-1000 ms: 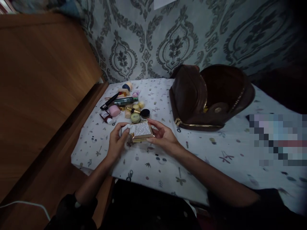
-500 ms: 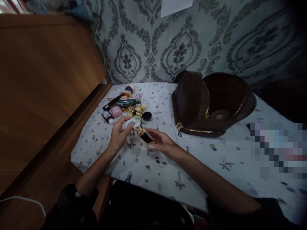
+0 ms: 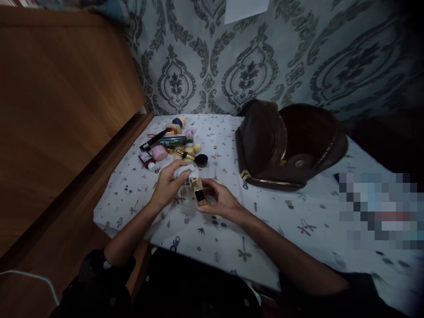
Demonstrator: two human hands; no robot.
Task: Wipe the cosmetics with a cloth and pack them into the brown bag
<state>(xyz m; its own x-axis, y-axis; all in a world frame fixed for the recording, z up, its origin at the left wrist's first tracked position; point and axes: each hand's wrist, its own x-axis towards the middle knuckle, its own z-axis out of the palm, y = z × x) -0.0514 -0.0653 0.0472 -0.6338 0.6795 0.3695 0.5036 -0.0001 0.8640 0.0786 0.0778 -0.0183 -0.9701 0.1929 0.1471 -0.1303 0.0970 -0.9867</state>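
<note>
Over the white patterned bench (image 3: pixel 228 240), the right hand (image 3: pixel 220 201) grips a shiny gold-and-black boxy case (image 3: pixel 199 194); the left hand (image 3: pixel 167 184) pinches crumpled white cloth (image 3: pixel 186 169) (just a wad, from here) by the case's far end.

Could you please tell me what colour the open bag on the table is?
The bag is dark brown; the head view shows it best.

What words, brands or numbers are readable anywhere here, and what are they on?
No text is readable.
Gold-trimmed case in the right hand: no lettering discernible.
Green bottle: pale markings, too small.
Dark red bottle: pale label, too blurred.
White paper at top: no print visible.
Pixelated patch at right: nothing readable.
</note>
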